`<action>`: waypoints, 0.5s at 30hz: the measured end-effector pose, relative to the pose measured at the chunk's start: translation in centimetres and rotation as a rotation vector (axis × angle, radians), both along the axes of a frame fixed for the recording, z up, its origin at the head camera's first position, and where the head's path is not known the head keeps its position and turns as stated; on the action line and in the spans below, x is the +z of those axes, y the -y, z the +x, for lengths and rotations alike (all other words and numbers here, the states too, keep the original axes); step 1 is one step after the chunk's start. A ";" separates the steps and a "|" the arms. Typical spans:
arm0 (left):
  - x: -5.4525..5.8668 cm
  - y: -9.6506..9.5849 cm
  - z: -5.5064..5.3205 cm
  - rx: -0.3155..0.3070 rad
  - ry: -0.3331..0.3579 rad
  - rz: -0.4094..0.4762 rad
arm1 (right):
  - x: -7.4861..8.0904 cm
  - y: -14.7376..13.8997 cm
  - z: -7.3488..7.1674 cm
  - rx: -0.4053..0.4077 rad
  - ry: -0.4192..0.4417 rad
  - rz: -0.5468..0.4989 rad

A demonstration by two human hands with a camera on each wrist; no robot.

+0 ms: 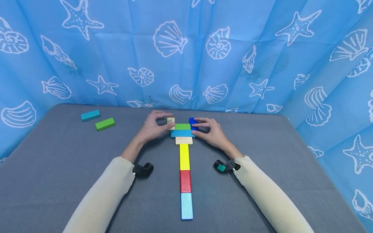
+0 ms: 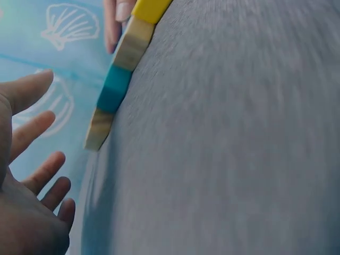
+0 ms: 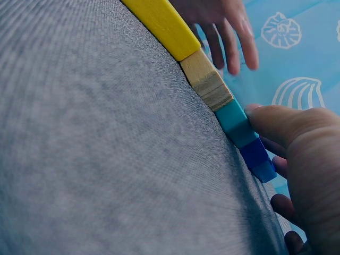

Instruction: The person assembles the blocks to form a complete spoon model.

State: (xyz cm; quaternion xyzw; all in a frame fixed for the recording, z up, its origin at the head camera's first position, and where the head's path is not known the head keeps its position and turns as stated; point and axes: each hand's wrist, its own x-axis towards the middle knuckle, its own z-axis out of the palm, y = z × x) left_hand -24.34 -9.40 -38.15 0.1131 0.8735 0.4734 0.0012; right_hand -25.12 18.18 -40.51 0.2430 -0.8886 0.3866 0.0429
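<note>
Near the back of the table, my left hand [image 1: 153, 125] curves around a plain wooden block [image 1: 171, 120], its fingers spread. In the left wrist view the fingers stand apart from that block. Opposite, my right hand [image 1: 212, 131] reaches over a dark blue block [image 1: 192, 121], fingertips on or against it. Its thumb touches the end of a teal block [image 3: 234, 123]. Between the wooden and blue blocks lies a green block [image 1: 182, 127]. In front of the teal block are another wooden block [image 1: 184, 140], then yellow [image 1: 184, 157], red [image 1: 185, 181] and light blue [image 1: 186, 206] blocks in line.
Loose on the table's back left lie a teal block [image 1: 90, 115] and a green block [image 1: 105, 124]. Grey cloth covers the table [image 1: 247, 194]. A blue curtain [image 1: 198, 64] with shell and starfish drawings hangs behind it.
</note>
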 end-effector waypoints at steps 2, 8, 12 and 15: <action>0.1 0.8 0.3 0.010 -0.023 0.024 | 0.0 0.0 0.0 -0.001 0.002 0.000; 0.3 3.8 1.0 0.052 -0.087 0.034 | 0.0 -0.1 0.0 -0.003 0.008 -0.003; 0.5 5.6 1.5 0.080 -0.100 0.032 | 0.0 -0.1 0.0 -0.006 0.013 0.000; 0.5 6.7 1.8 0.097 -0.106 0.028 | 0.0 -0.1 0.0 -0.011 0.020 0.002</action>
